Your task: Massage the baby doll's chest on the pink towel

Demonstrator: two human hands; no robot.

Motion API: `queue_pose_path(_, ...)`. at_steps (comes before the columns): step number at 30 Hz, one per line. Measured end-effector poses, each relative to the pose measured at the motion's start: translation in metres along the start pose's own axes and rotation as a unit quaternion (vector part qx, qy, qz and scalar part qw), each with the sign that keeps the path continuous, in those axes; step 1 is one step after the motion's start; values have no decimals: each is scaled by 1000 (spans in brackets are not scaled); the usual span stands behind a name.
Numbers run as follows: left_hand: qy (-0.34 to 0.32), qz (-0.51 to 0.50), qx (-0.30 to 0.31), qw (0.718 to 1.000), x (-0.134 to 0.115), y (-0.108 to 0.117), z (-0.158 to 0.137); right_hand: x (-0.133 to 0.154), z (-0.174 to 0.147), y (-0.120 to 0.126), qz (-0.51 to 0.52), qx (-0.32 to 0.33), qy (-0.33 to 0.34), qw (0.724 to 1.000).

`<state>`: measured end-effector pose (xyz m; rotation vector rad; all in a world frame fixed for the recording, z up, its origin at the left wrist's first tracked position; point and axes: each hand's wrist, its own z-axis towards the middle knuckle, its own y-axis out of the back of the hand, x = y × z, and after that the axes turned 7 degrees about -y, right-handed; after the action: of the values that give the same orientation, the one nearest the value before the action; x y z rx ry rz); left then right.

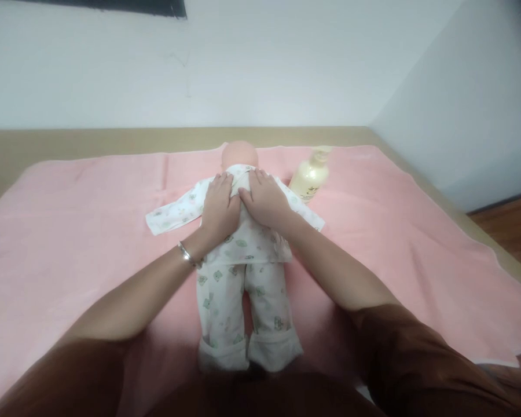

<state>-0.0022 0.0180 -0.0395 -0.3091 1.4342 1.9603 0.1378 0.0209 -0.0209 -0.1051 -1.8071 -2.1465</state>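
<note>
A baby doll [239, 155] lies lengthwise before me, its bald head at the far end and no face showing. It wears a white patterned top [247, 251] and matching trousers [221, 301] with turned-up cuffs. My left hand [221, 209] rests flat on the left side of the doll's upper body, a silver bangle on the wrist. On the right side of the upper body lies my right hand [265, 200], fingers stretched toward the collar. The thumbs come close together in the middle. Both sleeves of the top spread outward.
A pale yellow pump bottle [311, 176] stands just beyond the doll's right sleeve. Under everything is a pink blanket [91, 231] on a tan surface [113, 142]. White walls [260, 69] rise behind and to the right; wooden floor [512, 229] shows at the right.
</note>
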Motion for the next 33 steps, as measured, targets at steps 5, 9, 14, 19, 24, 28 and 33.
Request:
queue_pose_path(5, 39, -37, -7, 999, 12, 5, 12, 20, -27, 17, -104, 20, 26, 994)
queue_pose_path(9, 33, -40, -16, 999, 20, 6, 18, 24, -30, 23, -98, 35, 47, 994)
queue_pose_path(14, 18, -11, -13, 1000, 21, 4, 17, 5, -4, 18, 18, 51, 15, 998)
queue_pose_path(19, -46, 61, 4, 997, 8, 4, 7, -10, 14, 9, 51, 51, -12, 997)
queue_pose_path(24, -88, 81, 9, 993, -6, 2, -3, -13, 16, 6, 53, 29, 3, 998)
queue_pose_path(28, -58, 57, 8, 997, -4, 1, -2, -15, 16, 5, 64, 22, 11, 998)
queue_pose_path(33, 16, 17, 21, 1000, 6, 3, 7, -8, 8, 4, 17, 3, 11, 1000)
